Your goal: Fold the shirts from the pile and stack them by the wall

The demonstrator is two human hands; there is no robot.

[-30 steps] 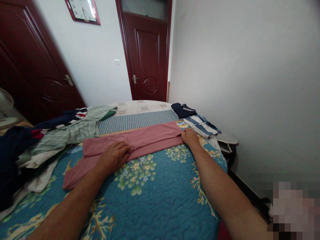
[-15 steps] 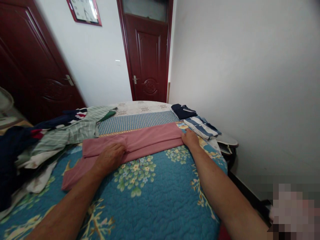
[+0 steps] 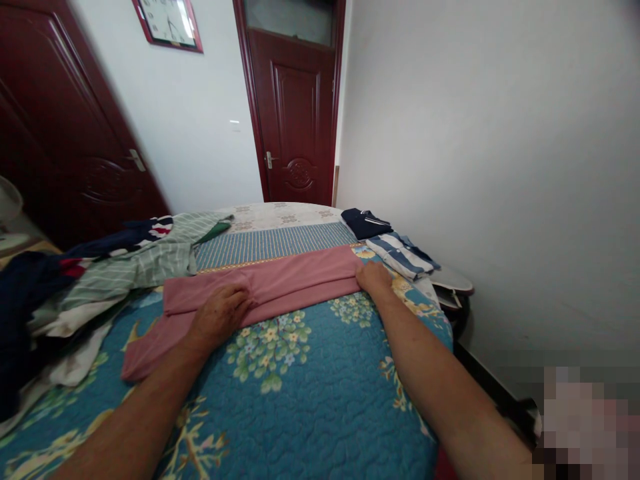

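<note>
A dusty-pink garment (image 3: pixel 305 270), folded into a long strip, lies across the blue floral quilt (image 3: pixel 310 387); its exact kind cannot be told. One part of it slants out toward me at the left end. My left hand (image 3: pixel 225 312) is closed on the cloth left of the middle, pinching a gathered spot. At the strip's right end, my right hand (image 3: pixel 376 277) has its fingers curled around the edge. The fingertips of the right hand are partly hidden.
A loose heap of clothes (image 3: pixel 100 280) covers the left side of the bed. A folded navy garment (image 3: pixel 365 223) and a folded blue-and-white striped shirt (image 3: pixel 403 255) lie at the far right edge. A wall runs along the right. A blurred-out figure shows at lower right.
My right hand has shifted slightly left at the garment's end, its fingers more curled in. My left hand stays at nearly the same spot on the cloth.
</note>
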